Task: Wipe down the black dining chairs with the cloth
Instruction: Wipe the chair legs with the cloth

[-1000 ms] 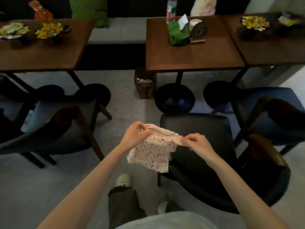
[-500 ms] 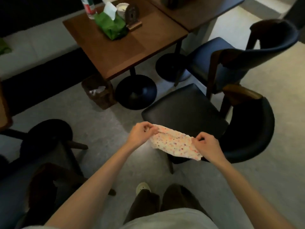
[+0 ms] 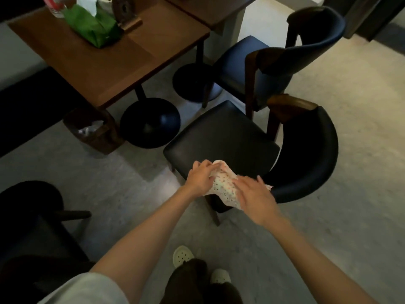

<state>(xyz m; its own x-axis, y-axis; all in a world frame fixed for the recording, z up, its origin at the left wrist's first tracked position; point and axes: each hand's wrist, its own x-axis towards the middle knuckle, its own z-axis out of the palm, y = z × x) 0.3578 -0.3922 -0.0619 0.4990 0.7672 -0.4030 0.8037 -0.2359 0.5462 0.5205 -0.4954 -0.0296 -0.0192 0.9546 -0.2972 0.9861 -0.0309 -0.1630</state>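
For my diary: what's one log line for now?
left hand: grips cloth | right hand: fingers flat on cloth | cloth: at black chair seat's near edge

you are looking at no readable text; the bottle (image 3: 55,7) and green tissue pack (image 3: 94,27) are showing only blur.

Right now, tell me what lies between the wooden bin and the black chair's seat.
The table's round black base stands between the wooden bin and the black chair's seat, as the head view shows.
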